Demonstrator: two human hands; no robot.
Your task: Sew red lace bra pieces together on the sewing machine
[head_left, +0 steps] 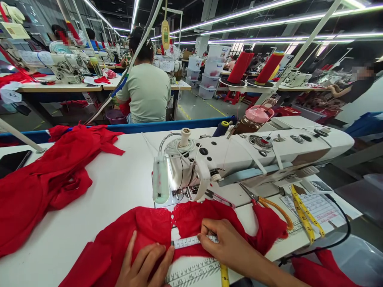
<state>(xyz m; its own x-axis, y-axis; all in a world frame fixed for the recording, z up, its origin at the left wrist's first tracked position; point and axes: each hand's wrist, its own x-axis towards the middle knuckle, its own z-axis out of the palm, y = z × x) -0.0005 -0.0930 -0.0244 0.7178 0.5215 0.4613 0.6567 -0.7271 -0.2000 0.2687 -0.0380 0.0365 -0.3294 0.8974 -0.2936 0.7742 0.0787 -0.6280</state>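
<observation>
At the bottom centre of the frame, the left hand (143, 265) lies flat and open, fingers spread on the red lace garment (155, 229), its thumb pinning one end of a measuring tape (191, 241). The right hand (227, 243), just right of it, pinches the tape's other end against the fabric with fingertips closed. Held so, the tape is stretched straight across the gap between the garment's two lace halves, probably so the cloth stays flat and taut while its width is read.

The garment sits at the lower middle, on the white table (119, 187) right in front of the sewing machine (239, 159). It is bright red, partly patterned lace, with a small laced join at its centre, and its edges trail off the near table edge.

A printed ruler strip (194, 271) runs along the table below the hands. Orange-handled scissors (269, 203) and a yellow tape (305, 215) lie at right. More red fabric (44, 179) is heaped at left.
</observation>
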